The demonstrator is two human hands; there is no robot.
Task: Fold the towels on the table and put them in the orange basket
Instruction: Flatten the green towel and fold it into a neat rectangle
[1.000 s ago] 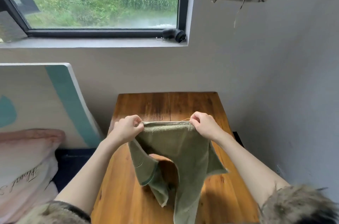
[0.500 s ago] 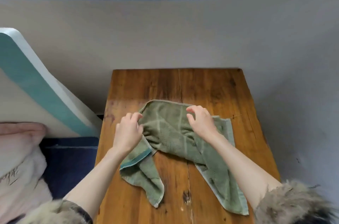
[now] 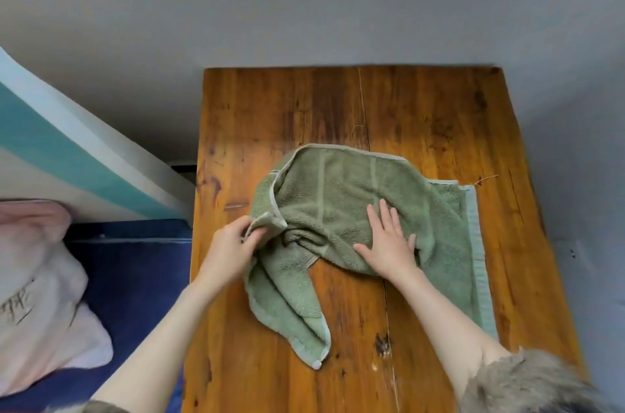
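A green towel (image 3: pixel 341 209) lies rumpled on the wooden bench (image 3: pixel 422 115), roughly at its middle, one pale-bordered edge running along the side nearer the grey wall (image 3: pixel 575 108). The left hand (image 3: pixel 233 245) pinches a bunched fold at the towel's left side, fingers curled round the cloth. The right hand (image 3: pixel 389 240) lies flat on the towel, fingers straight and spread, pressing it down. Left of the bench lies a pale pink pillow (image 3: pixel 37 277) with dark cursive writing, too cut off to read, on a blue sheet (image 3: pixel 135 277).
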